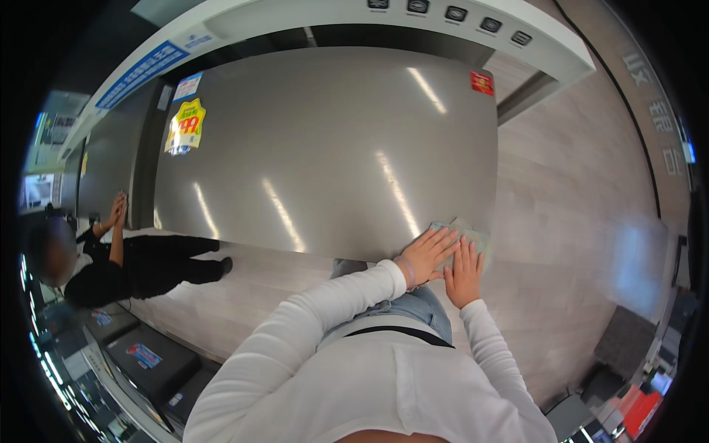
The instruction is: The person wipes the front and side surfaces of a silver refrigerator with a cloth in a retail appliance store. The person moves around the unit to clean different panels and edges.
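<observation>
Both my hands lie on a thin, pale green-grey cloth [481, 243] at the lower right corner of a large grey metallic appliance top [321, 144]. My left hand [429, 256] rests on the cloth's left part, fingers stretched up and to the right, with a band at the wrist. Close beside it, my right hand [465, 274] presses flat with its fingers pointing up the picture. Neither hand's fingers are curled round the cloth. A yellow price tag [185, 126] and a blue-and-white label [188, 87] are at the surface's left; a red sticker [482, 83] marks its upper right corner.
A white frame [266, 22] with dark icons curves along the far side. At the left, a person [127, 266] in black has both hands at a neighbouring grey appliance [108, 160]. Dark appliances [149, 354] stand at lower left. Pale wood-look floor [554, 221] shows at the right.
</observation>
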